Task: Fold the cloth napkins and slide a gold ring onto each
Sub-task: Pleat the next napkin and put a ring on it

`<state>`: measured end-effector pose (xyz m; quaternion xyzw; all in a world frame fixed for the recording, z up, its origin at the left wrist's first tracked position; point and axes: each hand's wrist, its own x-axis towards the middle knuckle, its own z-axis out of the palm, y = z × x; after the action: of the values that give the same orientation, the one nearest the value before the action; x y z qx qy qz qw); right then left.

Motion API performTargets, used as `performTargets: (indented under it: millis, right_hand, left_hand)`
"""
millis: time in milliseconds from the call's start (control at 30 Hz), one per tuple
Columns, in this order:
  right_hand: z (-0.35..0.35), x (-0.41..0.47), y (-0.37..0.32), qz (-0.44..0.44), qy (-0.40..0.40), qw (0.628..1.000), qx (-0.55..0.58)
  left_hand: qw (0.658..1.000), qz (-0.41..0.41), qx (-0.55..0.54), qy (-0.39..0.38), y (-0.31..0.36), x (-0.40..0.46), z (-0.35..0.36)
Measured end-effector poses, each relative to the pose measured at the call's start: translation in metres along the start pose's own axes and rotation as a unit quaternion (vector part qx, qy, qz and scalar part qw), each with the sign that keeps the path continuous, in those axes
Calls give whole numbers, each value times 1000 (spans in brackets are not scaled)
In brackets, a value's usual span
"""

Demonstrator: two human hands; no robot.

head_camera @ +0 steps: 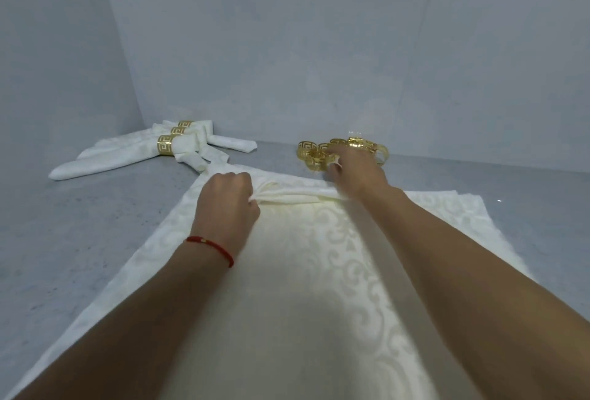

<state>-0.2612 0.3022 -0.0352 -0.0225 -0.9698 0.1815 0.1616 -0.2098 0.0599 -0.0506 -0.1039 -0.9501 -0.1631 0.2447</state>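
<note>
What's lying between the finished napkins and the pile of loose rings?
Only bare grey table, as the head view shows. The finished napkins sit far left, the loose rings to the right under the right hand.

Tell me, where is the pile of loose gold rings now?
In the head view, the loose gold rings lie far right on the grey table, beyond the napkin, under the right hand.

A grey table [79, 240] stands against pale walls [287, 48] behind and to the left. Bare tabletop lies open on the near left and far right. At back left, a cluster of ringed napkins [150, 150] blocks the corner. At back centre, a pile of gold rings [322, 152] sits. Between them runs a clear strip. A spread napkin [319, 272] covers the middle.
</note>
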Motion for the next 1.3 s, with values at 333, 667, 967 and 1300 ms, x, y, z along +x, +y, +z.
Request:
performTargets:
  millis: [333,667,967,1300]
  right_hand:
    - [14,18,-13,52,55,989,124]
    - [-29,-90,16,150,76,795,582]
    - [-23,-100,25,58,11,805,590]
    - [-29,-107,20,-4,-12,869,495]
  left_hand:
    - [998,-43,-21,29,-22,8,-6]
    - [992,0,-62,108,-17,3,-15]
    - [988,50,-67,133,-14,2,-12]
    - [980,95,-83,154,-10,-3,-15]
